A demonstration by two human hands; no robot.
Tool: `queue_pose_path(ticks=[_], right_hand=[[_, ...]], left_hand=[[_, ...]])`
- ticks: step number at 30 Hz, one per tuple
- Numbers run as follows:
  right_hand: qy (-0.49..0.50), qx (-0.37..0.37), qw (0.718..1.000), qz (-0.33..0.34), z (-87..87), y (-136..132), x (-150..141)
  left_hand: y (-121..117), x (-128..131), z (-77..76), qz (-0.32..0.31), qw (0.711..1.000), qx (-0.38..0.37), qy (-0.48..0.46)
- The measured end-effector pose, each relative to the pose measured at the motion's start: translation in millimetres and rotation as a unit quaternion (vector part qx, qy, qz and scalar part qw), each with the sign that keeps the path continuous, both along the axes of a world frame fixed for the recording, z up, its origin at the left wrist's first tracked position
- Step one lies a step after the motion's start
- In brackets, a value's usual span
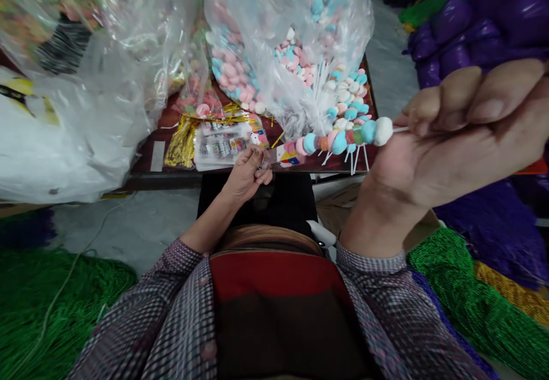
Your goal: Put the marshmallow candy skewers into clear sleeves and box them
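Note:
My right hand (pixel 454 140) is raised close to the camera, fingers pinched shut on the white stick of a marshmallow skewer (pixel 343 137) strung with several blue, pink and white sweets. The skewer's far end sits inside a clear printed wrapper (pixel 283 156). My left hand (pixel 247 171) is lower, at the table's front edge, fingers closed on the open end of that wrapper. A stack of flat printed wrappers (pixel 221 146) lies just beyond my left hand.
A dark wooden table (pixel 148 160) carries large clear bags of pink, blue and white marshmallows (pixel 283 43), gold twist ties (pixel 182 140) and finished skewers (pixel 349 106). A white bag (pixel 55 140) sits left. Green (pixel 47 294) and purple (pixel 484 31) tinsel bundles lie around.

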State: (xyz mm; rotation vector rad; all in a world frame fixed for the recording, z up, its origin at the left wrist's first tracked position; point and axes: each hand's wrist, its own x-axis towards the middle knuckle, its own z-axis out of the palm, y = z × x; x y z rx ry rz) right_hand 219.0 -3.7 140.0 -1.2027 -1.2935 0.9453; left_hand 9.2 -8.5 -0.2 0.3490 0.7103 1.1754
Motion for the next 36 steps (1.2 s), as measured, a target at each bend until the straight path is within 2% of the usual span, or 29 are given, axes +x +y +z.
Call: queue_pose_path(ticks=[4,6,7,9,11,13,16,17,19,21,23,25,31,33,36], right_hand=[[-0.017,0.014,1.000,0.003,-2.1,-9.2,-8.5],[0.010,0.072,0.997,-0.027,-5.0,-10.0,-15.8],[0.049,0.121,0.990,-0.050,-7.0,-8.8,-21.2],[0.154,0.221,0.959,-0.089,-12.2,-3.7,-34.1],[0.218,0.268,0.932,-0.108,-19.3,1.2,-45.3],[0.178,0.236,0.949,-0.111,-27.8,2.0,-48.7],[0.025,0.108,0.989,-0.095,-40.8,-5.5,-35.5],[0.010,0.057,0.995,-0.075,-44.5,-9.0,-28.1],[0.055,-0.017,0.998,-0.034,-51.0,-15.5,-13.6],[0.107,-0.056,0.993,0.002,-56.6,-20.1,-2.4],[0.114,-0.072,0.991,0.024,-62.9,-22.9,4.9],[0.125,-0.086,0.988,0.042,-70.3,-24.2,9.3],[0.279,-0.098,0.953,0.073,-90.1,-26.7,3.2],[0.323,-0.112,0.936,0.079,-93.7,-29.1,-4.9],[0.376,-0.127,0.913,0.096,-99.6,-32.8,-17.5]], left_hand=[[0.8,1.4,-1.1,0.017,1.000,-0.017,-0.008],[0.7,2.2,-2.7,0.014,1.000,-0.009,-0.012],[0.7,2.6,-3.3,0.010,1.000,-0.006,-0.010],[1.0,2.8,-3.9,0.005,1.000,-0.004,0.000],[2.1,1.1,-3.8,0.009,1.000,0.003,0.010],[4.1,-3.0,-4.2,0.023,0.999,0.020,0.020],[7.7,-11.2,-7.6,0.046,0.997,0.042,0.035],[9.0,-13.6,-9.0,0.049,0.997,0.047,0.042],[11.9,-17.3,-10.6,0.051,0.995,0.062,0.059],[15.4,-20.6,-8.0,0.056,0.992,0.080,0.076],[19.1,-25.5,0.8,0.075,0.990,0.088,0.086],[22.1,-32.7,15.9,0.086,0.988,0.088,0.090],[23.8,-46.1,67.9,0.002,0.988,0.142,0.054],[25.0,-43.1,76.3,-0.009,0.985,0.170,0.023],[28.8,-37.0,77.0,-0.017,0.974,0.226,-0.002]])
